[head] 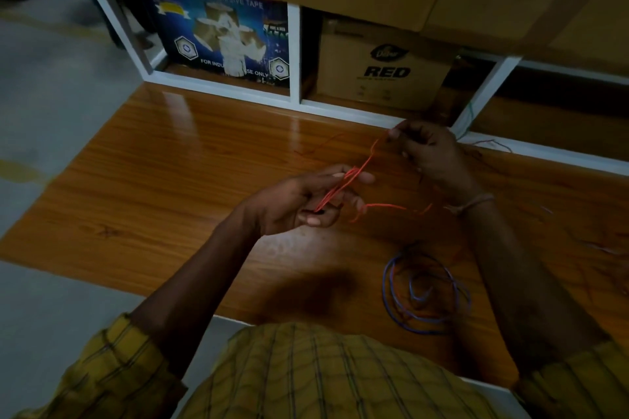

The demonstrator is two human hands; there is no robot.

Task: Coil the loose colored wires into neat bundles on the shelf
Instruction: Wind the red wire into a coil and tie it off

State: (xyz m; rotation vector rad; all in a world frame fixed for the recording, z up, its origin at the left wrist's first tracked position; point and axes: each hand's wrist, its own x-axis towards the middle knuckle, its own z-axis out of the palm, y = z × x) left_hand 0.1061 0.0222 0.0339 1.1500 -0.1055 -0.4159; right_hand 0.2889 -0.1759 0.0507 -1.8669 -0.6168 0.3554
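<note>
A thin red wire (366, 163) runs taut between my two hands above the wooden shelf (177, 187). My left hand (292, 204) holds several loops of it wound over its fingers, the thumb pinching them. My right hand (425, 150), farther back and to the right, pinches the wire's upper stretch. A loose end of the red wire (384, 207) trails to the right below the left hand. A blue wire (423, 292) lies in a rough coil on the shelf near my right forearm.
Behind the shelf stand white cubbies with a blue adhesive tape box (221, 41) and a brown carton marked RED (384, 68). Thin green and purple wires (476, 136) hang at the right cubby. More faint wires (599, 245) lie at the right. Grey floor (51, 95) is on the left.
</note>
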